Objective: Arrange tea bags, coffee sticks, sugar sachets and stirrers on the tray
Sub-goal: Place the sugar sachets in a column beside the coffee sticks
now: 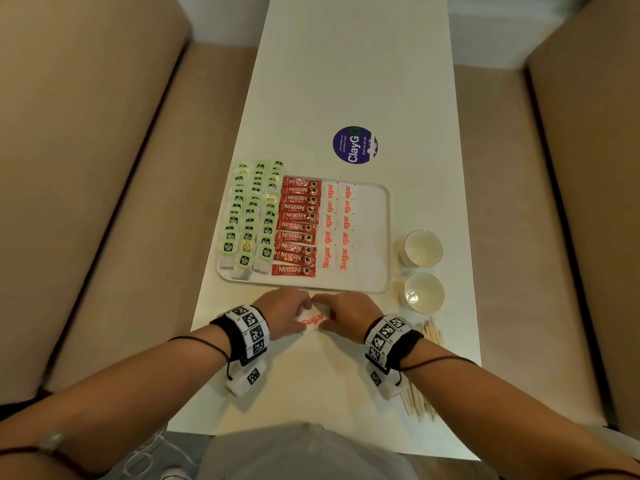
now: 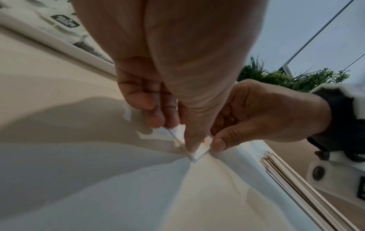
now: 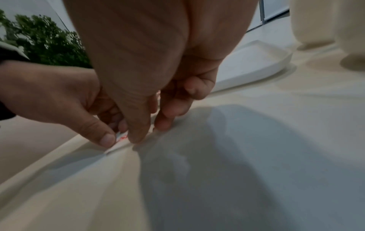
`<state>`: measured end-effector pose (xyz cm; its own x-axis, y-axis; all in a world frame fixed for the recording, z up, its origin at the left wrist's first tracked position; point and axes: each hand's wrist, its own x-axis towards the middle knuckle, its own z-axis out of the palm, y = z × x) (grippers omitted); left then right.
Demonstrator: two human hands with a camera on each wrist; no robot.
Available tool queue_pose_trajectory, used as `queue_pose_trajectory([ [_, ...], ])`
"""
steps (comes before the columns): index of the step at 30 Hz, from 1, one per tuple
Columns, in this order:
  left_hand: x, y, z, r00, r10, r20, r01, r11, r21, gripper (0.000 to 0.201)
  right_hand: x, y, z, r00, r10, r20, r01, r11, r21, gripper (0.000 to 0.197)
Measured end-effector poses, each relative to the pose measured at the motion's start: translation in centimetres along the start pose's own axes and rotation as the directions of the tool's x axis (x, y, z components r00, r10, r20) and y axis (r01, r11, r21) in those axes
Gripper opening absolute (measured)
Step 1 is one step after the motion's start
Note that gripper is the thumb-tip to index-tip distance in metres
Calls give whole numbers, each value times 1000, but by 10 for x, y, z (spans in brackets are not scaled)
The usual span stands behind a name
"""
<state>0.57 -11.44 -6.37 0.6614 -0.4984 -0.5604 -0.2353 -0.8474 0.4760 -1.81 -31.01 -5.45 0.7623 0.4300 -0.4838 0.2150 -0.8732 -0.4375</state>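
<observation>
On the table just in front of the white tray, a small stack of white sugar sachets with red "Sugar" print lies between both hands. My left hand pinches its left end and my right hand pinches its right end. In the left wrist view my thumb presses on the sugar sachets, with the right hand opposite. The tray holds green tea bags, red coffee sticks and two columns of sugar sachets. Wooden stirrers lie on the table by my right wrist.
Two white cups stand right of the tray. A round purple sticker lies beyond it. More stirrers lie under my right forearm. Beige sofas flank the narrow table. The tray's right part is bare.
</observation>
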Motion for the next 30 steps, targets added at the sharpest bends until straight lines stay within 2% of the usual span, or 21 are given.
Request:
queue_pose_trajectory([
  [3,-2,1,7,999,-29,-44,29,1000,-10,37,1,1,4,1000,25,-8,-25,1000,-14,44],
  [8,-6,3,11,997,-48,-62,47,999,-25,38,-1,2,8,996,92,0,-92,993,73,37],
  [13,-5,7,9,999,-7,-31,8,1000,24,12,-5,4,8,993,105,-50,-99,989,112,14],
  [20,-4,4,-2,998,-15,-60,9,994,-106,13,-15,13,-1,975,152,-161,-93,941,324,12],
  [26,4,11,-25,985,40,-165,-75,975,-208,6,-4,13,-13,959,142,-244,-35,918,394,18],
  [30,11,14,-41,974,42,-223,-97,966,-241,5,0,12,-27,930,174,-324,-16,899,437,21],
])
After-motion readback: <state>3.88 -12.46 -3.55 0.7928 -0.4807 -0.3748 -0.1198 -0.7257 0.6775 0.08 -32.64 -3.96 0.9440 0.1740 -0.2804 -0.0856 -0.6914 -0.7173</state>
